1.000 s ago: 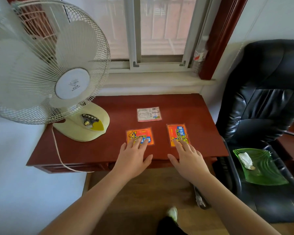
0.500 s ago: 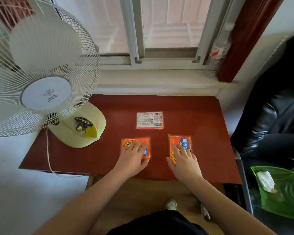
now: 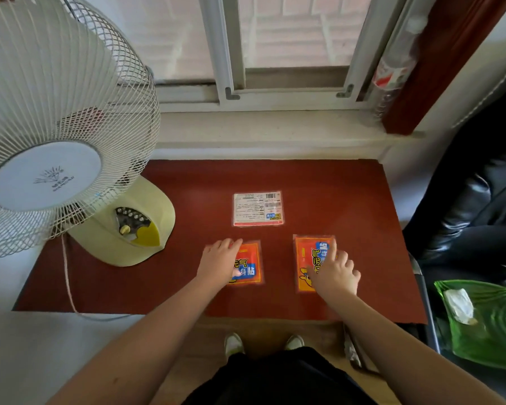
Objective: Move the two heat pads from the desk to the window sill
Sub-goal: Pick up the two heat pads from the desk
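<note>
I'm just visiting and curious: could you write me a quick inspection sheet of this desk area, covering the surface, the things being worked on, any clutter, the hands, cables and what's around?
Surface: red-brown desk, set against the pale window sill.
Job's things: two orange heat pads, left pad and right pad, both flat on the desk.
Clutter: a white-labelled packet lies behind the pads; a cream desk fan stands at the left.
Hands: left hand lies on the left pad, right hand on the right pad, fingers spread, neither pad lifted.
Cables: the fan's cord hangs over the front edge.
Surroundings: black chair, green dish, plastic bottle by the window.
</note>
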Tool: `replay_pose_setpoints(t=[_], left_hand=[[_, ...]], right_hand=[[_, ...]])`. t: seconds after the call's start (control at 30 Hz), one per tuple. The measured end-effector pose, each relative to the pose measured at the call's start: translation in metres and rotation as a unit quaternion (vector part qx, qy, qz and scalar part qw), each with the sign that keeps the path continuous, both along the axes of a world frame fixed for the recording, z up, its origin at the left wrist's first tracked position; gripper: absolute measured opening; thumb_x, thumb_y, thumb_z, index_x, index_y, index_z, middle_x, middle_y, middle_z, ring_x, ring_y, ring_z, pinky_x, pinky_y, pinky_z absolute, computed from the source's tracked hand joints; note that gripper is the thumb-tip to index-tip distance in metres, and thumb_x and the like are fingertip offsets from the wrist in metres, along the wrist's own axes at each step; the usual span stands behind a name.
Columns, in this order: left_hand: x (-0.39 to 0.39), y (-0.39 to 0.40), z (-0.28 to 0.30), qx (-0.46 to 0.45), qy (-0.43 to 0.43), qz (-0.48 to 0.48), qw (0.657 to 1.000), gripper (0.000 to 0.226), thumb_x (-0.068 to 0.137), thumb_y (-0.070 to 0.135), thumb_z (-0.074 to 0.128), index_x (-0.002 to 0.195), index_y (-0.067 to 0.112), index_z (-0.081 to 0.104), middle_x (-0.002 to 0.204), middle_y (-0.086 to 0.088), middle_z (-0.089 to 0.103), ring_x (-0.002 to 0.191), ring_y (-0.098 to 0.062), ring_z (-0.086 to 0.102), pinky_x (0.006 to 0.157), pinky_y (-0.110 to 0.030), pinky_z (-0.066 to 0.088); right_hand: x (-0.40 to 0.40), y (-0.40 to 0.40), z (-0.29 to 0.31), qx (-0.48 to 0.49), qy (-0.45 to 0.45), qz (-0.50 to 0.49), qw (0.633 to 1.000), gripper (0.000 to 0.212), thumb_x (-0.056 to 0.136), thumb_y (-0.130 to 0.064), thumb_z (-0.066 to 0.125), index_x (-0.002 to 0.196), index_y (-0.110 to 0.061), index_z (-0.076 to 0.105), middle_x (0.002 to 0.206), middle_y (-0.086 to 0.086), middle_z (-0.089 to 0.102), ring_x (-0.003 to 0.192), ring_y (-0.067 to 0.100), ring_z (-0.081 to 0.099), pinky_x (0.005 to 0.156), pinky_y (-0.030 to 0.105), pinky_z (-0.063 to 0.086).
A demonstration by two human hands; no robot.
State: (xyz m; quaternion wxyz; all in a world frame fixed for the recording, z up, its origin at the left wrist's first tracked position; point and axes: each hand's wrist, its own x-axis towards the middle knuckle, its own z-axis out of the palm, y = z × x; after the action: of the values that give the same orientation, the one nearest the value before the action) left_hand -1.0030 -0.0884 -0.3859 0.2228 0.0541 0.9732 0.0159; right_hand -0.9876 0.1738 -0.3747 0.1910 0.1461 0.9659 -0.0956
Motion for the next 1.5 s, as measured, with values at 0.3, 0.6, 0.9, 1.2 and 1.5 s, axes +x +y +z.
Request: replay_pose_setpoints(t=[0.3,0.6,0.9,1.2,1.5], left_hand=[[-0.011,-0.014,-0.019,-0.011,0.023,0.022,0.999,0.093,0.065,0.06,0.078,0.138,0.018,0.039,0.133,-0.003,0.051,0.123,-0.025,0.05,0.102,-0.044,0.038],[-0.017,-0.025,-0.023,0.04,0.005,0.06,0.997,0.079,0.063,0.062,0.079,0.122,0.018,0.05,0.122,-0.002,0.056,0.118,-0.024,0.051,0.098,-0.041,0.042],[-0.008,-0.045,-0.018,0.195,-0.007,0.125,0.973,0.031,0.089,0.04,0.064,0.106,0.018,0.049,0.103,-0.008,0.07,0.096,-0.033,0.067,0.074,-0.039,0.05],[-0.011,-0.064,-0.007,0.364,-0.023,0.228,0.903,0.022,0.086,0.032,0.07,0.104,0.021,0.062,0.096,0.007,0.07,0.09,-0.016,0.068,0.072,-0.029,0.05],[-0.009,-0.065,0.013,0.467,0.051,0.443,0.764,0.009,0.089,0.027,0.069,0.097,0.026,0.065,0.093,0.005,0.074,0.088,-0.014,0.071,0.073,-0.03,0.055]], right_hand=[[-0.023,-0.008,-0.016,-0.019,-0.073,-0.199,0.977,0.111,0.063,-0.056,0.081,0.145,-0.012,0.02,0.145,0.016,0.037,0.135,0.033,0.035,0.107,0.046,0.032],[-0.038,-0.012,-0.016,0.03,-0.131,-0.253,0.958,0.117,0.053,-0.06,0.086,0.143,-0.009,0.031,0.148,0.014,0.034,0.138,0.029,0.03,0.111,0.043,0.028],[-0.033,0.01,-0.003,-0.193,0.038,-0.226,0.954,0.055,0.072,-0.027,0.084,0.114,-0.008,0.054,0.107,0.013,0.069,0.076,0.02,0.059,0.053,0.026,0.041],[-0.092,0.0,0.035,-0.316,0.03,-0.043,0.947,0.025,0.085,-0.029,0.07,0.104,-0.013,0.065,0.094,0.007,0.075,0.084,0.024,0.072,0.08,0.044,0.058],[-0.177,-0.06,0.051,-0.254,-0.091,0.246,0.931,0.031,0.093,-0.031,0.06,0.122,-0.023,0.062,0.097,-0.003,0.07,0.071,0.002,0.064,0.053,0.014,0.044]])
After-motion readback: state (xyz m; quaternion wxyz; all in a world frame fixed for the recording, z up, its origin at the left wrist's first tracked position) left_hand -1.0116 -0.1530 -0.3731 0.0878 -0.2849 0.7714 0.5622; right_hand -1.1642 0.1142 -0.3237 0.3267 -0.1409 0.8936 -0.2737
